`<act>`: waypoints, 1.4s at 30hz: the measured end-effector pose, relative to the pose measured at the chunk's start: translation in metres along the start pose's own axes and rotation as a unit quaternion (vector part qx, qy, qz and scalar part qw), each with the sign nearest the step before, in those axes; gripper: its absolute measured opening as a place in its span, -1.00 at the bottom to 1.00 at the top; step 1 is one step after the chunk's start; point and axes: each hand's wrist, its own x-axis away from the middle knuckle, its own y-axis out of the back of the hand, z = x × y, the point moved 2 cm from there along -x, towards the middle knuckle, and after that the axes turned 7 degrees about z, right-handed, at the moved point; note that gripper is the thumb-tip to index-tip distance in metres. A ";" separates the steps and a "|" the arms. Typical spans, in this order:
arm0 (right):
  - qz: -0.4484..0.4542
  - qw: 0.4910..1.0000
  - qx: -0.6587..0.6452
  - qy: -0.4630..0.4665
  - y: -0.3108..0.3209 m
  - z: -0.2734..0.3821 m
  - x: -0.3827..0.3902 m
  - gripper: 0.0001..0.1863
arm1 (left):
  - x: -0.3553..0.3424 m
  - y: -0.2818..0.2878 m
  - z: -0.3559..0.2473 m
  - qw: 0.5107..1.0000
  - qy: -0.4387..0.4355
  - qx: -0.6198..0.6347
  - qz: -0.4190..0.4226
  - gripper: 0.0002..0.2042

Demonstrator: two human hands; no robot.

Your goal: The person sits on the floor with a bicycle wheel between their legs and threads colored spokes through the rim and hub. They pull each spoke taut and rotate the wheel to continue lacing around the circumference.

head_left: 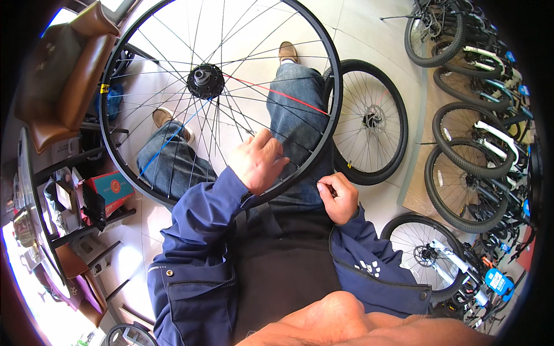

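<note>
A bare bicycle wheel (336, 81) without a tyre, black-rimmed, stands tilted in front of me over my legs. Its black hub (205, 82) has a silver axle end. Among the dark spokes run one red spoke (277, 92) and one blue spoke (176, 134). My left hand (261, 160) is closed among the spokes near the lower rim, fingertips pinched on a dark spoke (235, 113). Just outside the rim, at lower right, my right hand (339, 197) is closed, thumb and forefinger together. Whatever they hold, if anything, is too small to tell.
A wheel with a tyre (398, 109) is just right of my knee. Several bicycles (461, 167) line the right side. At left are a brown leather chair (63, 75) and a shelf rack with a teal and red box (109, 189).
</note>
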 end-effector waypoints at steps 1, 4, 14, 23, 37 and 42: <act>0.000 1.000 -0.002 0.002 0.000 0.000 0.000 -0.93 | 0.000 0.000 0.000 1.000 0.001 0.004 0.001 -0.76; -0.005 1.000 -0.001 0.004 -0.001 0.001 0.000 -0.92 | 0.000 -0.001 0.000 1.000 0.010 0.008 0.003 -0.76; -0.009 1.000 -0.001 0.011 -0.002 -0.001 -0.002 -0.91 | -0.001 0.002 0.002 1.000 0.004 0.029 -0.003 -0.72; -0.066 0.992 0.081 0.068 -0.004 0.002 -0.004 -0.88 | -0.002 0.003 0.004 1.000 0.002 0.029 -0.005 -0.73; -0.058 0.997 0.036 0.044 -0.007 0.004 -0.008 -0.88 | -0.001 0.002 0.006 0.999 0.025 0.045 0.003 -0.72; -0.058 0.997 0.029 0.042 -0.006 0.004 -0.009 -0.90 | -0.003 0.003 0.006 0.999 0.020 0.041 -0.001 -0.72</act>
